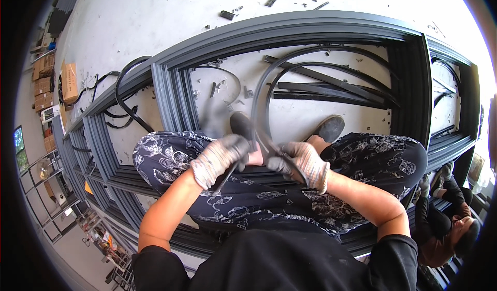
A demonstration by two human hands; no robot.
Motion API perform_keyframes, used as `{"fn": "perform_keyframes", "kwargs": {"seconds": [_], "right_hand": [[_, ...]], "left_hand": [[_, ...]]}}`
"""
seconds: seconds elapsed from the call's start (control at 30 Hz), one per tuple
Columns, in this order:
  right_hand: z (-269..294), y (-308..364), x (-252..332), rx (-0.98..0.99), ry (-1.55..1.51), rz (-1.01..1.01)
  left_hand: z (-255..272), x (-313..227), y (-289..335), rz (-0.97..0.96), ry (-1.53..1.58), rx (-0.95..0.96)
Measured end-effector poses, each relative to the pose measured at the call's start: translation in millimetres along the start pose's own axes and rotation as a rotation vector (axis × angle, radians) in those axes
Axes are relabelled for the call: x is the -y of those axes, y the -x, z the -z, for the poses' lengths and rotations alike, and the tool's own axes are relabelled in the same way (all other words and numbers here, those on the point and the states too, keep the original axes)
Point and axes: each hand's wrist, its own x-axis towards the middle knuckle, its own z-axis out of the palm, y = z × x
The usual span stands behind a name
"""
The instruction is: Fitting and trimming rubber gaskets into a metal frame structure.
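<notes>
My left hand [220,159], in a pale striped work glove with dark fingers, is closed around a dark-handled tool [223,181]. A grey blur rises above that fist, and motion smear hides the tool's kind. Close beside it, my right hand [303,164], gloved alike, grips a black rubber strip [264,91]. From this hand the strip curves up and round to the far right inside the frame. Both hands are above my lap, over the near side of a large dark grey metal frame [295,24].
Black flat strips [331,94] lie on the floor inside the frame, among small scraps. A loop of black strip [121,91] hangs over the left side. Cardboard boxes [70,83] stand farther left. At the lower right sits another person [448,218].
</notes>
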Motion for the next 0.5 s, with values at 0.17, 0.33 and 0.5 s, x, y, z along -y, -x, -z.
{"fn": "perform_keyframes", "kwargs": {"seconds": [0.17, 0.33, 0.5], "right_hand": [[21, -8, 9, -0.176, -0.111, 0.158], [14, -13, 9, -0.131, -0.034, 0.271], [5, -8, 4, -0.176, -0.121, 0.21]], "left_hand": [[19, -1, -30, -0.158, 0.883, -0.036], [4, -16, -48, -0.162, 0.956, -0.173], [-35, -23, -53, -0.1, 0.826, -0.086]]}}
